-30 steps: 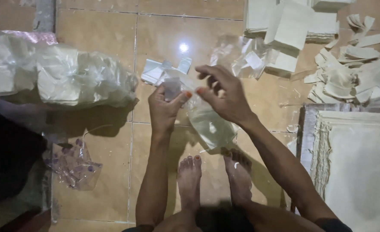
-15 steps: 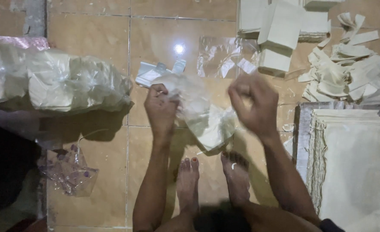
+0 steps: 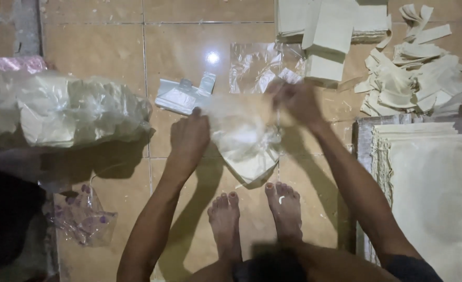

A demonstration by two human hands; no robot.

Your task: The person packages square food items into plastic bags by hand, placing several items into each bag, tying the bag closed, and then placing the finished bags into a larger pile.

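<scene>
My left hand [image 3: 189,138] and my right hand [image 3: 298,102] both grip the top of a clear plastic bag [image 3: 244,141], held above the tiled floor. The bag holds a pale folded wad that sags toward my feet. My left hand pinches the bag's left corner, my right hand, blurred, pulls the right corner away to the right. My two bare feet [image 3: 257,214] rest on the tiles just below the bag.
A big plastic sack of packed white bundles [image 3: 64,109] lies at left. Loose clear bags [image 3: 259,65] and a folded white one [image 3: 181,94] lie ahead. Stacks of pale sheets [image 3: 330,26], cut scraps [image 3: 416,78], a sheet pile [image 3: 429,177] at right. A small crumpled bag [image 3: 82,216] lower left.
My right hand has swung from the bag's middle out to the upper right, stretching the bag's top wide. My left hand has kept its grip on the left corner.
</scene>
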